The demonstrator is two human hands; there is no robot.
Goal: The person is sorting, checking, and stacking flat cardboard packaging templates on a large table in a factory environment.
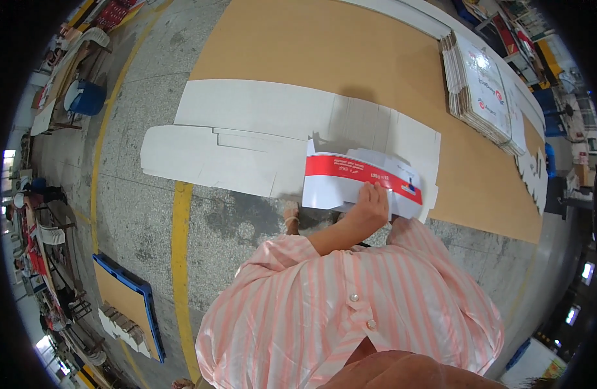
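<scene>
A white carton (331, 192) with a red printed band is held up in front of my chest, tilted, with flaps raised along its far edge. My left hand (374, 201) reaches across my body to it, fingers close together against the red band near its right end. My right sleeve (412, 235) runs up to the carton's lower right corner. The right hand itself is hidden behind the carton, so its fingers do not show. Under and beyond the carton lie flat white cardboard sheets (253, 107) with cut and crease lines, overhanging the table's near edge at left.
The table carries a brown board surface (285, 45). A stack of flat printed cartons (483, 91) sits at its right side. On the floor at lower left is a blue pallet (152, 318) with cardboard on it. A blue bin (88, 97) stands at far left. Yellow lines (182, 259) mark the floor.
</scene>
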